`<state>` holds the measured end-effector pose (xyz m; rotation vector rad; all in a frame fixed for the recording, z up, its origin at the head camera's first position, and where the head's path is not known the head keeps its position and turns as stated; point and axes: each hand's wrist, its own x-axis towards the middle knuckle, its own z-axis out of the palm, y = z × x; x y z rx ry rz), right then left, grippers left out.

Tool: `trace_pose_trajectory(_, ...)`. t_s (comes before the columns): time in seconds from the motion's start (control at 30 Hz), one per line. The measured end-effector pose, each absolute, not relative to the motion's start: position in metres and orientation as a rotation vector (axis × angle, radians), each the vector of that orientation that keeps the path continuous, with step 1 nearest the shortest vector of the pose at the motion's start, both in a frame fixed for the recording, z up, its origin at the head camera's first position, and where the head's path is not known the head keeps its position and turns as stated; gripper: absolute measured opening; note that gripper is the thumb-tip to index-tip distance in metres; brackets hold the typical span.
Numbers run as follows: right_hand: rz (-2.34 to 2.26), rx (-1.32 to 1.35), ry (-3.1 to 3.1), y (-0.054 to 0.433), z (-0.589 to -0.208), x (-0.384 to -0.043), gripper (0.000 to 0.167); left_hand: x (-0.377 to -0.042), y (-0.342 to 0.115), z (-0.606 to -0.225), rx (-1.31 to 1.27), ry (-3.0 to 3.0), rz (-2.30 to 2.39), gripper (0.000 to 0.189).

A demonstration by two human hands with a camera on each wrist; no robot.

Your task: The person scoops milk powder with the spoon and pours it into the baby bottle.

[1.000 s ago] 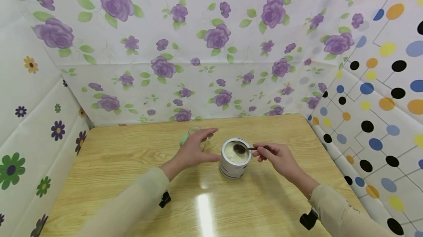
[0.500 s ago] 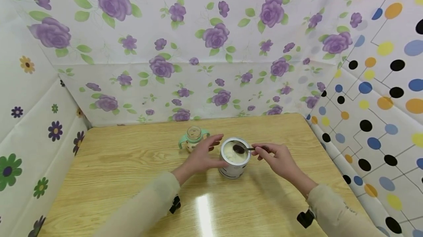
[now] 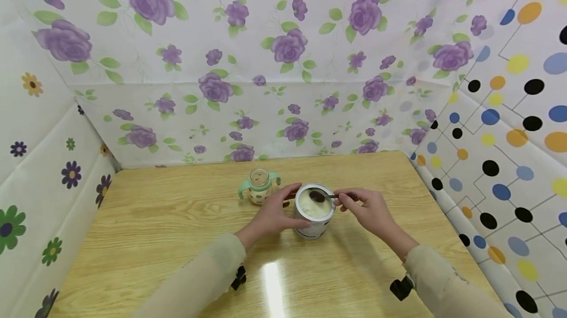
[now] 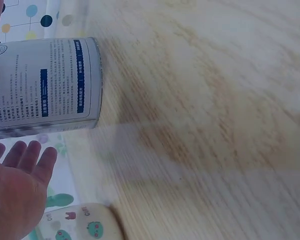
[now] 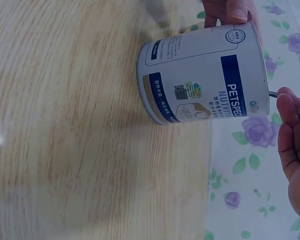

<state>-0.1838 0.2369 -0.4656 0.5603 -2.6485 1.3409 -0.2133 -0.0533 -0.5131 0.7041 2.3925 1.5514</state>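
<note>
A white tin can stands upright on the table, filled with pale powder; its printed label shows in both wrist views. My left hand is spread around the can's left side. Its thumb lies against the front wall, while the left wrist view shows a gap between the can and the rather straight fingers. My right hand pinches the handle of a dark metal spoon over the right rim. The spoon's bowl is inside the opening, at the powder.
Behind my left hand stands a small clear baby bottle with mint-green handles and no cap visible. The wooden table is bounded by a floral cloth wall at the back and patterned cloths on both sides. Light glares off the table's front.
My left hand has moved right, from beside the bottle to around the can, uncovering the bottle. My right hand holds the spoon in the can as before, shifted slightly left.
</note>
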Motion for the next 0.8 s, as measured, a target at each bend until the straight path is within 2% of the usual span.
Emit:
trace_pose_trajectory(0.57, 1.343, 0.645, -2.718, 0.225, -0.457, -0.197, 0.028, -0.211, -0.047, -0.515, 0.676, 2.285, 1.645, 0.095)
trace_pose_trajectory(0.8, 1.448, 0.724, -2.761, 0.223, -0.452, -0.204, 0.025, -0.210, -0.048, -0.515, 0.679, 2.274, 1.644, 0.093)
